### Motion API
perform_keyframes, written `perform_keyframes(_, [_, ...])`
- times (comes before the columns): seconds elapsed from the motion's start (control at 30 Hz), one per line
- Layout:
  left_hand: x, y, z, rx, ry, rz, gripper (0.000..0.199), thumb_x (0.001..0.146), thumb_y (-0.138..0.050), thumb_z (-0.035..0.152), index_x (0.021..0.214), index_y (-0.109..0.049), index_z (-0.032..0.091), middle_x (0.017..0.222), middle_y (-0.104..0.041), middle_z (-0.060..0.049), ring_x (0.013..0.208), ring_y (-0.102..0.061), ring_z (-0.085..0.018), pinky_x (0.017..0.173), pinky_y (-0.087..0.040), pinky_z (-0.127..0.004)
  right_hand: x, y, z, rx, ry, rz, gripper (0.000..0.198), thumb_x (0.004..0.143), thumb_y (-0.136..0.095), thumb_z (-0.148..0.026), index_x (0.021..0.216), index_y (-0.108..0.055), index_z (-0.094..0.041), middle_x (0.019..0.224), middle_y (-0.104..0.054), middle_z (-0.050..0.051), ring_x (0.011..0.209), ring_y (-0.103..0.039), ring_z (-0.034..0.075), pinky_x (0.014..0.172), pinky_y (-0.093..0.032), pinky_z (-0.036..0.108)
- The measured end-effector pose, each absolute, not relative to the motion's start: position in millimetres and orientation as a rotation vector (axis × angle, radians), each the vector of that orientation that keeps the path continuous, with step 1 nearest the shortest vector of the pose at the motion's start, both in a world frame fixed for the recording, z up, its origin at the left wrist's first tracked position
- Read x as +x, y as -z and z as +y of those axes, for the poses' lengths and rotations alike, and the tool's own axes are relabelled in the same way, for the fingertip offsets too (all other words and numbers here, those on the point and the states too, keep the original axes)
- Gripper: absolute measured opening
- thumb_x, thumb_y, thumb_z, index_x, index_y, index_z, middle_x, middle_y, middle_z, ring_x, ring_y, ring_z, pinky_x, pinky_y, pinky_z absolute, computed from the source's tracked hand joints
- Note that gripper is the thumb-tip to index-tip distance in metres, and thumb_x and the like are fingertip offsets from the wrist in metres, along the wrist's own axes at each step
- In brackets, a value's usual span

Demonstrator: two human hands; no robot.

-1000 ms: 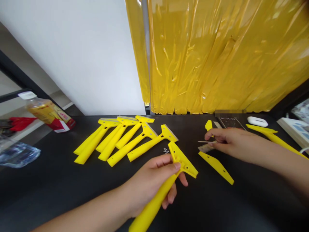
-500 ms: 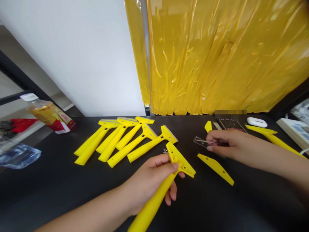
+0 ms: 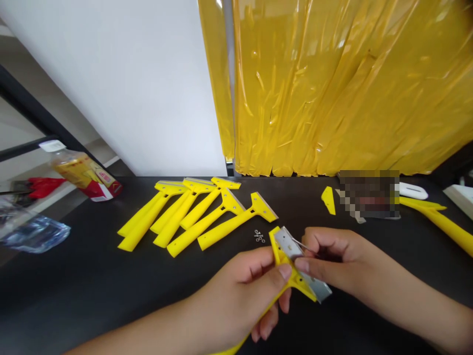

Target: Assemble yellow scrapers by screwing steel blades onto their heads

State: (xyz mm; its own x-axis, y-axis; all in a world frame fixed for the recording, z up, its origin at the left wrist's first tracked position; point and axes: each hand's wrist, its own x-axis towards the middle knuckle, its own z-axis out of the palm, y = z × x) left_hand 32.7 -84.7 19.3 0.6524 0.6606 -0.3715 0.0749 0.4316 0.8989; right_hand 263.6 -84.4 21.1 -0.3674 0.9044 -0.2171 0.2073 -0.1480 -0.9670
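Note:
My left hand is closed around a yellow scraper handle, its thumb on the broad head. Lying along that head is a flat grey metal blade plate with holes in it, tilted down to the right. My right hand pinches the plate, thumb on its face. A thin pale strip shows by the curled right fingers; its kind is unclear. Several small screws lie on the black table just beyond the left hand. Left of them rest several yellow scrapers with metal-edged heads.
At the back right are a small yellow piece, a partly blurred dark flat object, a white case and more yellow handles. A drink bottle leans at the left, near clear plastic.
My right hand has come left and toward me, up to the scraper head, where the metal plate now lies. The loose yellow cover plate no longer shows on the table. The view shifted slightly.

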Motion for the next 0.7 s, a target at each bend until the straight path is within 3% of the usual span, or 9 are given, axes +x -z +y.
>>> perform_keyframes(0.37, [33.3, -21.2, -84.2, 1.129, -0.381, 0.829, 0.046, 0.101, -0.061, 0.065, 0.095, -0.057, 0.02, 0.078, -0.06, 0.002, 0.046, -0.049, -0.004, 0.039, -0.04, -0.012, 257.4, -13.9, -85.4, -1.248, -1.573, -1.481, 0.053, 0.09, -0.08, -0.064, 0.073, -0.054, -0.021, 0.071, -0.053, -0.004, 0.069, -0.042, 0.014, 0.064, -0.034, 0.027])
perform_keyframes(0.47, [34.4, -22.0, -82.9, 1.13, -0.351, 0.869, 0.051, 0.1, -0.058, 0.07, 0.093, -0.058, 0.02, 0.075, -0.06, 0.001, 0.043, -0.049, -0.005, 0.037, -0.04, -0.013, 258.0, -12.3, -86.3, -1.205, -1.638, -1.476, 0.05, 0.092, -0.079, -0.061, 0.075, -0.054, -0.021, 0.075, -0.057, -0.002, 0.073, -0.047, 0.016, 0.068, -0.038, 0.028])
perform_keyframes(0.7, [34.8, -21.9, -82.4, 1.176, -0.292, 0.934, 0.058, 0.097, -0.058, 0.076, 0.081, -0.056, 0.02, 0.061, -0.054, 0.004, 0.039, -0.046, -0.006, 0.035, -0.039, -0.014, 259.1, -14.8, -87.8, -1.156, -1.695, -1.523, 0.045, 0.089, -0.086, -0.051, 0.074, -0.057, -0.02, 0.075, -0.054, -0.004, 0.071, -0.043, 0.013, 0.067, -0.036, 0.026])
